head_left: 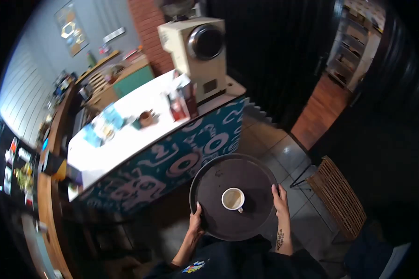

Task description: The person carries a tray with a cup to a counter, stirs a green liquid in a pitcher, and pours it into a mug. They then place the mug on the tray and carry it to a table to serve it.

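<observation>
A round dark tray [219, 181] is held level in front of my body. One white cup [233, 199] stands near its middle, with brownish liquid or residue inside and its handle toward me. My left hand [197, 221] grips the tray's lower left rim, thumb on top. On the right rim, my right hand [280, 201] holds on the same way, its thumb over the edge. The fingers under the tray are hidden.
Ahead to the left is a white-topped counter [130, 144] with a patterned teal front, small items and a large cream machine [195, 69]. A slatted wooden chair [336, 197] stands at the right. Beyond it, a doorway shows wooden floor [322, 109].
</observation>
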Tool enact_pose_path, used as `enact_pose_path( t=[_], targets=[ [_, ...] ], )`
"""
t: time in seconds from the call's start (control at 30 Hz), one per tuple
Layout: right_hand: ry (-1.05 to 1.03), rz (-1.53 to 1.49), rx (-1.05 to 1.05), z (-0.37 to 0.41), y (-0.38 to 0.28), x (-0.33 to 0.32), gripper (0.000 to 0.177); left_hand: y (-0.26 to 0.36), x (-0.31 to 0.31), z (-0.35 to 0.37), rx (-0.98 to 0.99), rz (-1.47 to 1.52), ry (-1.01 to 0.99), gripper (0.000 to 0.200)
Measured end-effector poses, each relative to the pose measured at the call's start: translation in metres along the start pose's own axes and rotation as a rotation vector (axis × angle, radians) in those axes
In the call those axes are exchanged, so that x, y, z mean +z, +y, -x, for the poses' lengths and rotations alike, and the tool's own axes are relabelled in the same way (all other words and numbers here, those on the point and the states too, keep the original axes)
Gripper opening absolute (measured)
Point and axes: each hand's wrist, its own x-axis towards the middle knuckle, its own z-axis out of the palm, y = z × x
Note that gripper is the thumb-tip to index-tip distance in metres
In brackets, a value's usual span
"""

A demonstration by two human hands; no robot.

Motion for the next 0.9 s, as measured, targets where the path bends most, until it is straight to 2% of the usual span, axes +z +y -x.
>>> enact_pose_path(
  t=[0.03,0.13,0.17,0.2,0.3,0.4,0.47,0.5,0.53,0.57,0.63,0.7,0.73,0.77,0.8,0.87,0.9],
  targets=[
    [0.092,0.024,-0.044,-0.027,0.022,-0.003,0.064,0.008,0.012,-0.022,0.044,-0.011,-0.055,0.060],
    [0.183,0.016,-0.001,-0.039,-0.015,-0.009,0.059,0.059,0.077,-0.037,-0.035,-0.273,0.012,0.062],
    [0.365,0.058,-0.090,-0.055,-0.004,-0.004,0.049,0.062,0.086,-0.055,-0.048,-0.302,-0.006,0.062],
    [0.392,0.045,-0.081,-0.070,0.001,-0.009,0.049,0.064,0.096,-0.079,-0.034,-0.338,-0.020,0.062],
    [0.332,0.023,-0.111,-0.115,-0.001,-0.027,0.042,0.080,0.141,-0.130,-0.047,-0.399,-0.088,0.063],
    [0.284,0.028,-0.039,-0.185,-0.013,-0.043,0.039,0.092,0.199,-0.184,-0.095,-0.402,-0.131,0.064],
    [0.438,0.021,-0.094,-0.218,-0.035,-0.053,0.038,0.083,0.230,-0.224,-0.101,-0.380,-0.139,0.063],
    [0.457,0.025,-0.023,-0.244,-0.017,-0.068,0.055,0.072,0.236,-0.247,-0.029,-0.455,-0.123,0.060],
    [0.451,0.031,-0.041,-0.262,-0.019,-0.076,0.055,0.064,0.248,-0.266,0.046,-0.525,-0.106,0.056],
    [0.459,0.066,-0.102,-0.271,-0.021,-0.083,0.045,0.076,0.283,-0.244,-0.029,-0.554,-0.041,0.059],
    [0.452,0.108,-0.176,-0.316,-0.047,-0.105,0.041,0.080,0.338,-0.260,-0.076,-0.471,-0.014,0.066],
    [0.415,0.102,-0.056,-0.349,-0.081,-0.123,0.045,0.078,0.367,-0.284,-0.136,-0.406,0.023,0.073],
    [0.398,0.100,-0.003,-0.370,-0.097,-0.131,0.051,0.077,0.382,-0.304,-0.078,-0.405,-0.028,0.074],
    [0.362,0.108,-0.034,-0.393,-0.102,-0.140,0.046,0.074,0.391,-0.318,-0.027,-0.405,-0.070,0.075],
    [0.349,0.118,-0.026,-0.411,-0.104,-0.146,0.046,0.072,0.396,-0.329,-0.036,-0.397,-0.056,0.075],
    [0.303,0.071,-0.140,-0.457,-0.110,-0.156,0.042,0.085,0.434,-0.345,-0.058,-0.327,-0.069,0.072],
    [0.466,0.119,-0.148,-0.486,-0.094,-0.153,0.038,0.092,0.457,-0.348,-0.092,-0.195,-0.075,0.071]
  ],
)
